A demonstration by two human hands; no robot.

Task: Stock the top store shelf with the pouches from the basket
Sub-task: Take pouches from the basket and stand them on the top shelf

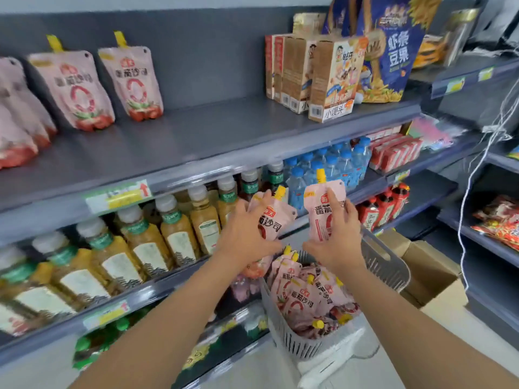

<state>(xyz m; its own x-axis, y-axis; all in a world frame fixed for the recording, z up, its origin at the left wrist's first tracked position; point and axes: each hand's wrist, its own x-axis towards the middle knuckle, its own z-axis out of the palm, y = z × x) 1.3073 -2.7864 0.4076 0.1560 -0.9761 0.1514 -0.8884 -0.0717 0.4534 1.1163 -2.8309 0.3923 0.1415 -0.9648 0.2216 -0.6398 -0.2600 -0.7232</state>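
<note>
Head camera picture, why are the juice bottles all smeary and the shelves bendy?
Head view: motion blur smears the juice bottles and the shelved pouches at the frame's left; the wide lens bows the edge of the top shelf; the right-hand pouch and left-hand pouch read sharper; lighting is even, no harsh glare.

Bright even store light, soft shadows; motion blur throughout; wide-angle bending at edges.

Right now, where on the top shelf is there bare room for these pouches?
The top shelf is bare between the standing pouches on the left and the cartons on the right. Both ends are crowded.
</note>
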